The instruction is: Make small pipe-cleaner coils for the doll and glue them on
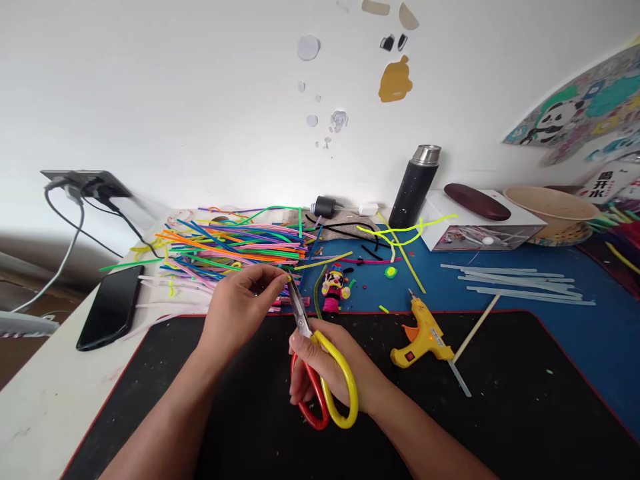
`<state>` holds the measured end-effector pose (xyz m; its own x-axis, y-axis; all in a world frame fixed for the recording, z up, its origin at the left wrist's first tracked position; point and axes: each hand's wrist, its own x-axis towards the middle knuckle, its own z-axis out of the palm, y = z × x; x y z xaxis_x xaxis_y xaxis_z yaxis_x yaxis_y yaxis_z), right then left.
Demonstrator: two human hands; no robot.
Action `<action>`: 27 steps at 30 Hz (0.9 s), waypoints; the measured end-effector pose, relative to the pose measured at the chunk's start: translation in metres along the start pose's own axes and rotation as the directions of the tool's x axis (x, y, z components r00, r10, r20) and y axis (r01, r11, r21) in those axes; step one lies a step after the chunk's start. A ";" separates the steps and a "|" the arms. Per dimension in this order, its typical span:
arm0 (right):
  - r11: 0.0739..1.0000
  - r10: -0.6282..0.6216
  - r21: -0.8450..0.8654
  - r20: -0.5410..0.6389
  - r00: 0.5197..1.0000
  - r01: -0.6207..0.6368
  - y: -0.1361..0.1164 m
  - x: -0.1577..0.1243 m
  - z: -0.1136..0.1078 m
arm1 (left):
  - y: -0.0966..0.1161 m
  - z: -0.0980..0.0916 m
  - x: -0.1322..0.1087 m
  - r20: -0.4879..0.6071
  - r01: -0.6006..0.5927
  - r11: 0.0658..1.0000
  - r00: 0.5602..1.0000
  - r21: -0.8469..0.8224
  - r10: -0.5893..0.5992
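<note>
My right hand (340, 360) is closed round a pair of scissors (301, 321) with one red and one yellow handle. The blades point up and to the left. My left hand (240, 307) pinches a tiny yellow piece (289, 278) right at the blade tips; the fingers cover most of it, so its kind does not show clearly. Just beyond the scissors lies a small figure (334, 291) made of pink, yellow, blue and black fuzzy stems. A heap of colourful pipe cleaners (240, 247) spreads behind my left hand.
A yellow glue gun (424, 337) lies on the black mat (515, 393) to the right, with clear glue sticks (520, 283) behind it. A black flask (414, 190), a white box (480, 230) and a basket (550, 207) stand along the wall. A phone (111, 307) lies left.
</note>
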<state>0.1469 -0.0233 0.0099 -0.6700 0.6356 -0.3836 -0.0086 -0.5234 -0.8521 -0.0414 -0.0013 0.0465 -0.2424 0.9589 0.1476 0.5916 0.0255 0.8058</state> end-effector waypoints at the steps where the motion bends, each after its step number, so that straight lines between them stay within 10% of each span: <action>1: 1.000 0.007 0.004 0.014 1.000 -0.007 0.000 0.000 0.000 | 0.000 0.000 0.000 0.003 0.004 1.000 1.000 -0.001 -0.004; 27: 0.994 -0.103 0.029 0.023 0.994 0.102 -0.002 -0.002 -0.002 | 0.005 -0.009 0.007 0.260 0.178 0.931 0.961 -0.317 -0.095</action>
<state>0.1494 -0.0228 0.0117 -0.6825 0.6729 -0.2853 -0.0988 -0.4717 -0.8762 -0.0474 0.0031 0.0565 -0.0895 0.9925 -0.0837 0.2638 0.1046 0.9589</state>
